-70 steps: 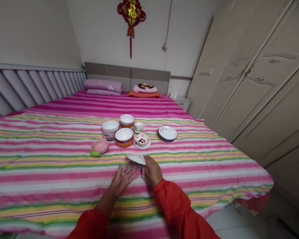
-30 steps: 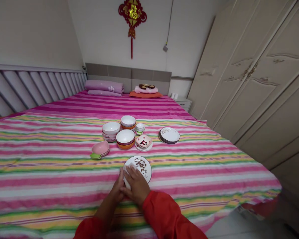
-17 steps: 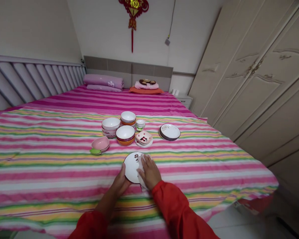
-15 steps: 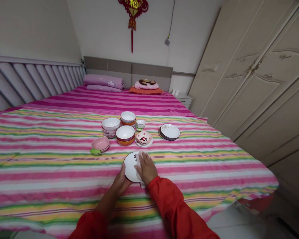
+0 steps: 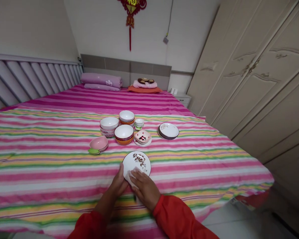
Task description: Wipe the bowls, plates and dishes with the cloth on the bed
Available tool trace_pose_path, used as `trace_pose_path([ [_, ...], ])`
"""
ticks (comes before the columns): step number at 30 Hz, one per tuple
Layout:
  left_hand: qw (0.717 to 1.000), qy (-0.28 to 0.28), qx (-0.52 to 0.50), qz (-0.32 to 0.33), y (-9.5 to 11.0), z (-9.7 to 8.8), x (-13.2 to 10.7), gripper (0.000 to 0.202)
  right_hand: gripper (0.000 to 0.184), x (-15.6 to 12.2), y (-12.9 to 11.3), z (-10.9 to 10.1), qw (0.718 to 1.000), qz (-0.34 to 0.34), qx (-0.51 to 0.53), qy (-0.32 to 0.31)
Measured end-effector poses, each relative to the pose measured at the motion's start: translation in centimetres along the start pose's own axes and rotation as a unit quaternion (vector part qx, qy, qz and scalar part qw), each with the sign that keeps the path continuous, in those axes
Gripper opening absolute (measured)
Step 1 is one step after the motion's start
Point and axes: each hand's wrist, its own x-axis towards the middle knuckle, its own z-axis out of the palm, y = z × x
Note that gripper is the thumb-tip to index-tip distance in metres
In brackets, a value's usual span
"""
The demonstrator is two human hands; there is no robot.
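Observation:
A white plate [image 5: 133,160] with a dark rim and a brown flower print is held up over the striped cloth. My left hand [image 5: 119,181] grips its left lower edge, thumb on the rim. Pressed on the plate's lower part is a white tissue [image 5: 131,176], with my right hand [image 5: 145,186] closed over it. The right hand's fingers cover part of the tissue and the plate's lower edge. Just beyond the plate sits a square pink dish [image 5: 142,135] resting on a white plate.
Stacked bowls [image 5: 124,132] stand in a group past the plate, with small cups [image 5: 139,122] beside them. Leaf-handled pink dishes [image 5: 99,143] lie to the left, and a plate stack [image 5: 168,130] to the right. The striped cloth [image 5: 52,166] covers the bed; a wardrobe [image 5: 239,73] stands right.
My right hand has slid with the tissue from the plate's right side down to its lower edge, uncovering the flower print. My left hand still holds the plate.

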Motion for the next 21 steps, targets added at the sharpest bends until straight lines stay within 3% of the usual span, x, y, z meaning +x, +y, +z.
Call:
trace_pose_path([
  [5,1.000,-0.024,-0.004,0.018,-0.2,-0.4,0.4,0.071,0.047,0.0,0.3,0.4,0.998,0.046,-0.036,0.022],
  [10,0.999,-0.012,-0.021,0.023,0.1,0.1,0.3,0.069,0.050,4.2,-0.1,1.4,0.999,0.032,-0.040,-0.001],
  [14,0.998,-0.043,-0.023,0.042,0.1,-0.2,0.6,0.064,0.051,7.3,0.5,1.3,0.998,0.032,-0.062,-0.001],
  [21,0.996,-0.063,-0.030,0.051,-0.2,-0.5,1.1,0.062,0.049,9.8,3.5,-0.1,0.984,0.145,-0.093,0.035],
])
